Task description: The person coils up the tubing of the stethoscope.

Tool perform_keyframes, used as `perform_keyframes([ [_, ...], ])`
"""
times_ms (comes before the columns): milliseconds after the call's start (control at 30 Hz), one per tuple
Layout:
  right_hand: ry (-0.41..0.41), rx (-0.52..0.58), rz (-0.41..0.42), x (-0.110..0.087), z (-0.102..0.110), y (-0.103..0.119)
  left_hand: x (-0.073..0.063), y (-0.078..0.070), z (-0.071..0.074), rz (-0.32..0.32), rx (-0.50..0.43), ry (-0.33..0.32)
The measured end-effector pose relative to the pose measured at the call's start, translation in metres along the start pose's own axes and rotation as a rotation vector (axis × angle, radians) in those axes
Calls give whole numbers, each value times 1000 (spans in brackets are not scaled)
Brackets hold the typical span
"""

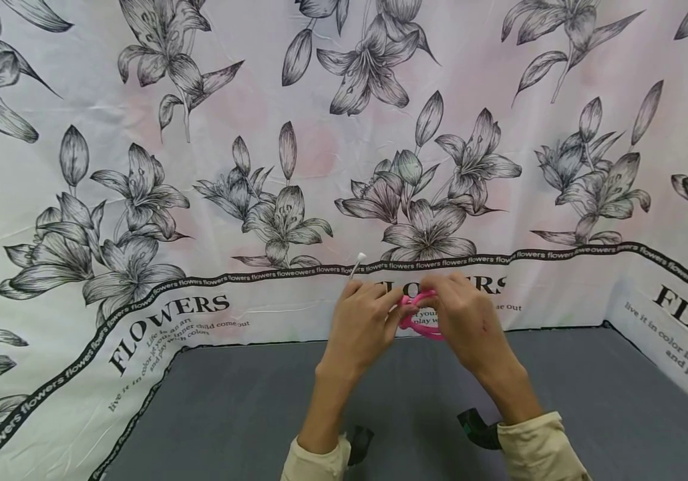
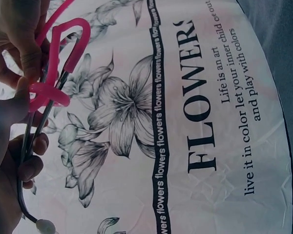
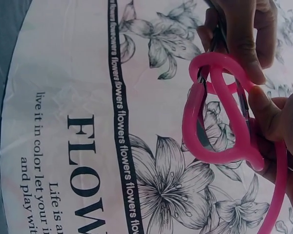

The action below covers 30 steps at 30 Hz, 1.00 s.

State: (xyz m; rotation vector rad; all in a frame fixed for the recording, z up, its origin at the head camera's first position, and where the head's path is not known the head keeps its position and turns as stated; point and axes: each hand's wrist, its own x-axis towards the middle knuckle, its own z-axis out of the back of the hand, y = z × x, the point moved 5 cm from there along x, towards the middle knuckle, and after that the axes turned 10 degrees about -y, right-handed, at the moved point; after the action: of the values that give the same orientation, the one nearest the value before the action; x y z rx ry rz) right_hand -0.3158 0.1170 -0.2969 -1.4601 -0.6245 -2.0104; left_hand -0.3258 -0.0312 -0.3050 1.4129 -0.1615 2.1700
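Both hands hold a stethoscope with pink tubing [image 3: 188,122] up in front of the backdrop. My left hand [image 1: 359,324] grips its paired metal ear tubes [image 2: 27,141], and a pale ear tip [image 1: 361,257] sticks out above the fingers in the head view. A bend of the pink tubing wraps across the metal tubes, with another loop beside it. With thumb and fingers, my right hand [image 1: 467,324] pinches the tubing close to the left fingertips. More tubing trails past the right hand in the right wrist view. The chest piece is not visible.
A dark grey tabletop [image 1: 230,407] lies below the hands. Behind it hangs a white cloth [image 1: 296,304] printed with flowers and lettering, which also runs along the sides. Black straps [image 1: 479,429] show near both beige cuffs.
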Motion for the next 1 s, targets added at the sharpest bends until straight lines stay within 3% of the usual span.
perform_keyframes([
  [533, -1, 4, -12, 0, 3, -2, -2, 1, -2, -49, -68, 41],
  [833, 26, 97, 11, 4, 1, -2, -3, 4, 4, -38, -89, 23],
  [1000, 22, 212, -41, 5, 6, -10, -1, 6, 6, -43, -145, 3],
])
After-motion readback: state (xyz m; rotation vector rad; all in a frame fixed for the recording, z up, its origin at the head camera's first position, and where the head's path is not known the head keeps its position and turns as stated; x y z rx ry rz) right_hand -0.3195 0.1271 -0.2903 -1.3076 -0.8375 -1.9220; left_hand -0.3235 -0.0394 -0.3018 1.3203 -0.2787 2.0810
